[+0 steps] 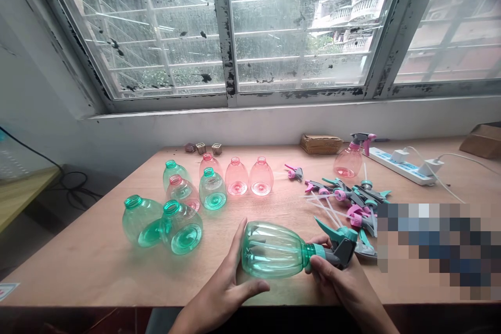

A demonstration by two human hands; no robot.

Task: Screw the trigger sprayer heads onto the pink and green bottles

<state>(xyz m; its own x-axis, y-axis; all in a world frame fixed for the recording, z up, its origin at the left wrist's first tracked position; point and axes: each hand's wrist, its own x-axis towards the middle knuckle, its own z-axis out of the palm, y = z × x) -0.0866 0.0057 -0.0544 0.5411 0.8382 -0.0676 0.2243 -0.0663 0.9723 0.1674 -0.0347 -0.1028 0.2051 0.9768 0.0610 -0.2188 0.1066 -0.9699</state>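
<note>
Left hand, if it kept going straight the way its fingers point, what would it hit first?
Probably the two upright pink bottles, after a stretch of bare table; depth is unclear. The left hand cups the green bottle at its base.

A green bottle [272, 250] lies on its side low over the wooden table [97, 261], held between both hands. The left hand [223, 287] cups its base and the right hand [344, 284] grips the teal-and-grey trigger head [340, 248] at its neck. Empty green and pink bottles [211, 188] stand and lie to the left. A heap of loose trigger heads [348, 201] lies to the right — behind it stand a pink sprayer [349, 159] and a power strip [405, 167].
</note>
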